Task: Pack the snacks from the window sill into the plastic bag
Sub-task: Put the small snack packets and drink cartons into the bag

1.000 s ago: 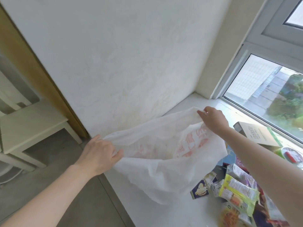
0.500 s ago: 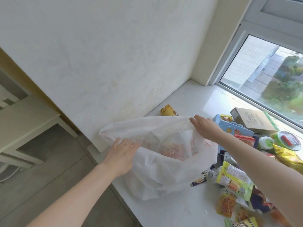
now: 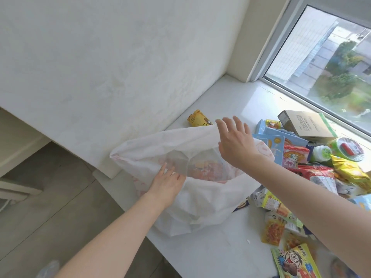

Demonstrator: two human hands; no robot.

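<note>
- Furthest left, left hand (image 3: 166,183) in from the near side, forearm low, fingers laid fairly straight on the near lip of the plastic bag (image 3: 200,205); pressing rather than clutching, with no pinch to be seen.
- Risk here, as a judgement: only flat fingers on thin film, so likely to slip and let the mouth sag shut before any loading.
- Bag slumped at the near left edge of the window sill (image 3: 220,251), mouth gaping upward, one yellow packet (image 3: 197,119) lying apart beyond it by the wall; liable to slide off toward the floor if loaded on the overhanging side.
- Right hand (image 3: 234,145) raised over the far lip, palm down, fingers spread wide, holding nothing; contact with the rim impossible to tell.
- Snacks (image 3: 321,173) heaped to the right on the sill, none yet in hand; easy to sweep loose packets off the near edge with a forearm when reaching across.
</note>
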